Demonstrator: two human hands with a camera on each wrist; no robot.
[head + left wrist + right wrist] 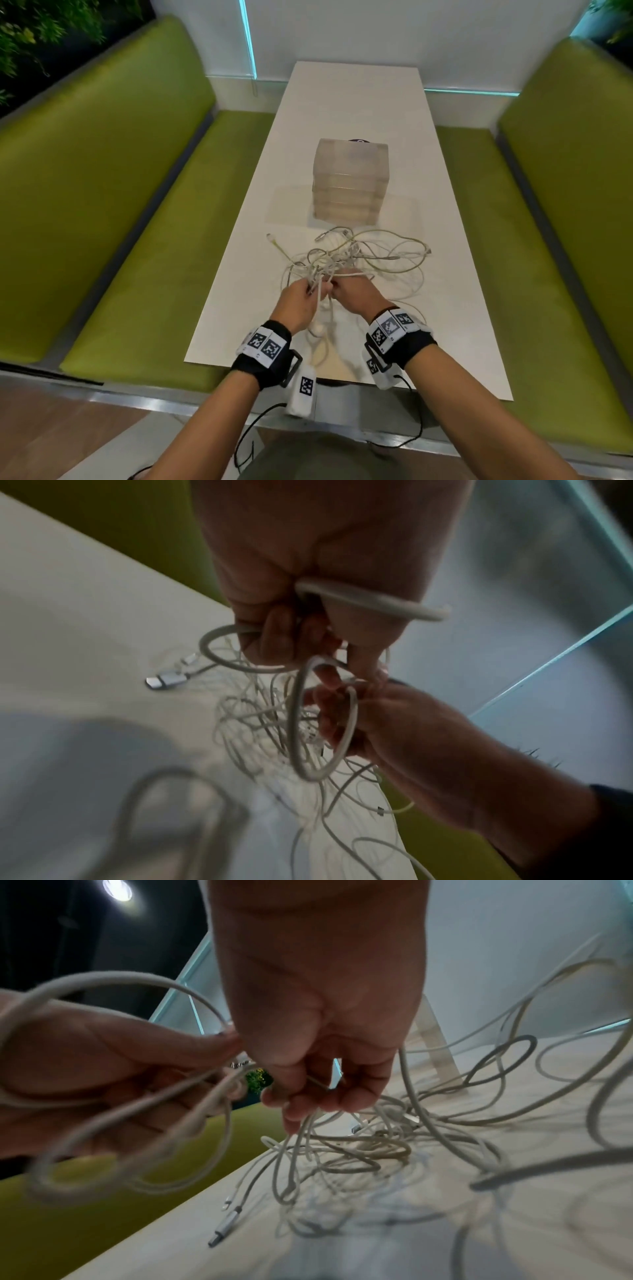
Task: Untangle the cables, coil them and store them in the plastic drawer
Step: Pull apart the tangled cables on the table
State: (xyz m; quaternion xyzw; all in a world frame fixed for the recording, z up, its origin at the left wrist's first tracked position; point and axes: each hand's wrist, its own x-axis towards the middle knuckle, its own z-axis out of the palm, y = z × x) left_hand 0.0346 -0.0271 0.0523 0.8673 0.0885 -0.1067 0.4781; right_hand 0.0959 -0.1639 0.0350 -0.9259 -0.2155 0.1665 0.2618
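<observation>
A tangle of white and grey cables (356, 260) lies on the white table (462, 308), just in front of the translucent plastic drawer unit (349, 181). My left hand (301, 294) grips looped strands of a thick white cable (373, 601) raised above the table. My right hand (349, 287) pinches thin strands of the tangle (301, 1123) right beside it, the two hands nearly touching. Loose cable loops (445, 1118) spread over the table below. A silver plug (164, 681) lies at the pile's left edge.
Green bench seats (137, 274) flank the table on both sides. A white wall closes off the far end. The drawer unit's drawers look closed. A dark round object (358, 140) peeks out behind the unit.
</observation>
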